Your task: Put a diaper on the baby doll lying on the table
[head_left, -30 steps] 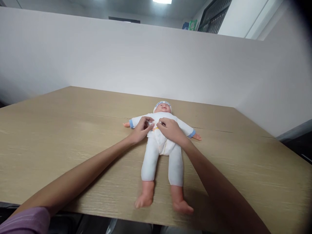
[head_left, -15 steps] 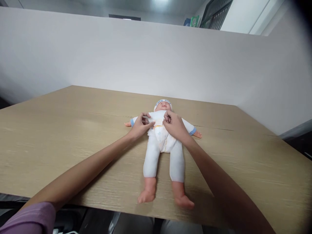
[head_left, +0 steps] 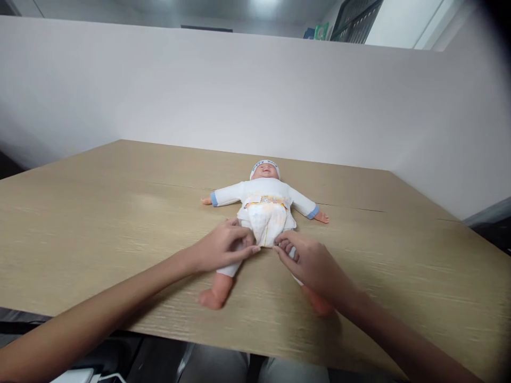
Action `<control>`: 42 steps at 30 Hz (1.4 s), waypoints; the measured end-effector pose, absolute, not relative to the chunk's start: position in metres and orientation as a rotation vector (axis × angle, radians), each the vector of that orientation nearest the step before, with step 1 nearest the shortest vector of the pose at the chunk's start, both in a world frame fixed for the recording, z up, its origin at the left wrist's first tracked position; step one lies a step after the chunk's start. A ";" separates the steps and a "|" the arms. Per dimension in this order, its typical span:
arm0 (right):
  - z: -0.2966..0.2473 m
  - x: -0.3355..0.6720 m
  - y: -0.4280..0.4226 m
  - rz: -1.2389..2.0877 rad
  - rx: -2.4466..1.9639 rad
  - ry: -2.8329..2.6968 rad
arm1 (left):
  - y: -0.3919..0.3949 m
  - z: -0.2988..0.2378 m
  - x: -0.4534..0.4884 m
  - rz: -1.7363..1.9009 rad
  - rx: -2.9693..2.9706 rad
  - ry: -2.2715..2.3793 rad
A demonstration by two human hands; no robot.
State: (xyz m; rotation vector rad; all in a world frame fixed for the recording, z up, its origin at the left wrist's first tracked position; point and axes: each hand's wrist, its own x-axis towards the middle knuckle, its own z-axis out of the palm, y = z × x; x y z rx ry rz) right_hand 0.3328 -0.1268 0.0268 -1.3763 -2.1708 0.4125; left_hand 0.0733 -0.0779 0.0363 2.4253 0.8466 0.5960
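Observation:
A baby doll (head_left: pixel 263 197) lies on its back on the wooden table (head_left: pixel 120 213), head away from me, arms spread. It wears a white top with blue cuffs, a headband and a diaper (head_left: pixel 266 218) that now shows. My left hand (head_left: pixel 223 249) grips the white trousers at the doll's left thigh, fingers closed on the cloth. My right hand (head_left: pixel 311 263) holds the trousers at the other thigh, also pinched shut. One bare foot (head_left: pixel 211 298) sticks out below my left hand; the other leg is mostly hidden under my right hand.
A plain white partition wall (head_left: pixel 239 96) stands along the table's far and right sides. The table's front edge (head_left: pixel 159 332) is close to me, with dark floor and my lap below it.
Both hands moved from the doll's chest down to its thighs, pulling the white trousers down. The diaper is now uncovered and the legs have spread and shifted toward me.

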 end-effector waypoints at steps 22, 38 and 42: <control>0.005 0.315 -0.126 0.278 -1.381 -2.144 | -0.072 0.008 0.091 0.975 2.437 1.077; 0.010 0.313 -0.116 0.342 -1.380 -2.034 | -0.075 0.019 0.093 0.871 2.379 1.050; 0.012 0.312 -0.116 0.382 -1.381 -2.013 | -0.073 0.018 0.093 0.840 2.361 1.021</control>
